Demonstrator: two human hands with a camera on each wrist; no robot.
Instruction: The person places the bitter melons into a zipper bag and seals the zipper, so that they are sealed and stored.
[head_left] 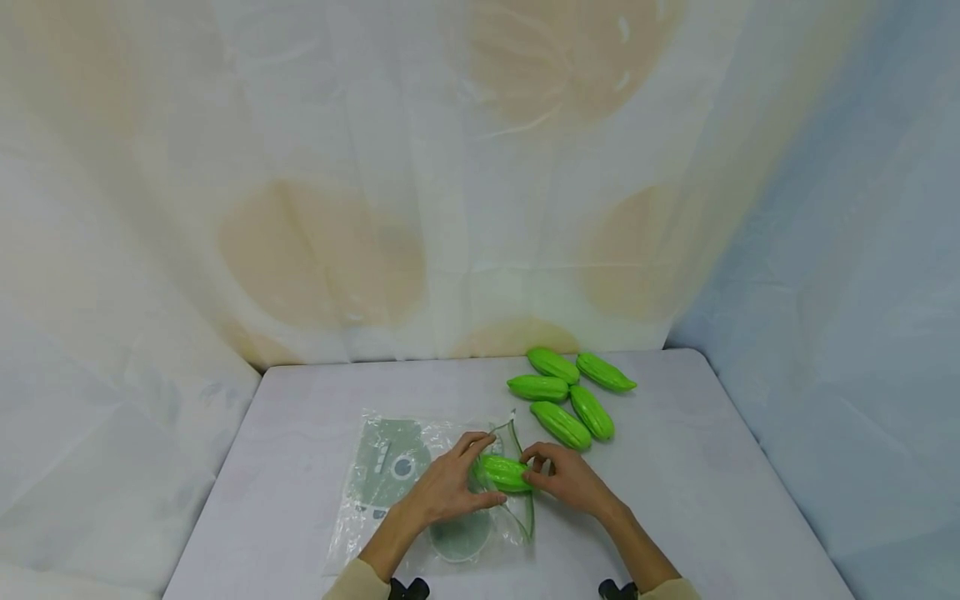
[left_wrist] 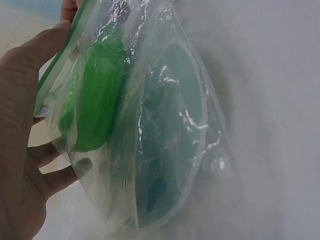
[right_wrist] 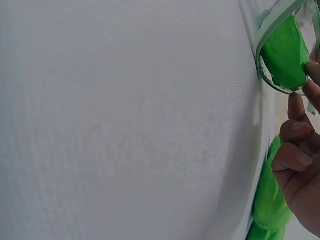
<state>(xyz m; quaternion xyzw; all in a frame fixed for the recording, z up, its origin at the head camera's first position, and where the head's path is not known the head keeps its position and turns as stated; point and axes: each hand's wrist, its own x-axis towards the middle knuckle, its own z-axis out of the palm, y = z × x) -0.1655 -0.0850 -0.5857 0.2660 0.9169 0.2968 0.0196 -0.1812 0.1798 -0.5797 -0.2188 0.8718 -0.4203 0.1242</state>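
Note:
A clear zip bag [head_left: 347, 529] with green print lies flat, its green-edged mouth facing right and standing apart. One bright green bitter melon [head_left: 501, 472] lies in the mouth, largely inside the bag. My left hand [head_left: 447, 485] holds the bag near its mouth, thumb and fingers spread on either side of the melon. In the left wrist view the melon [left_wrist: 100, 95] shows through the plastic, with some fingertips behind the bag. At the melon's right end my right hand [head_left: 568, 482] pinches it; the right wrist view shows fingertips at the melon's end [right_wrist: 287, 57] beside the green rim.
Several more bitter melons [head_left: 558, 425] lie loosely grouped behind the right hand, toward the table's back edge. The white table [head_left: 675, 467] is enclosed by a patterned curtain [head_left: 450, 208] at the back and sheets at both sides.

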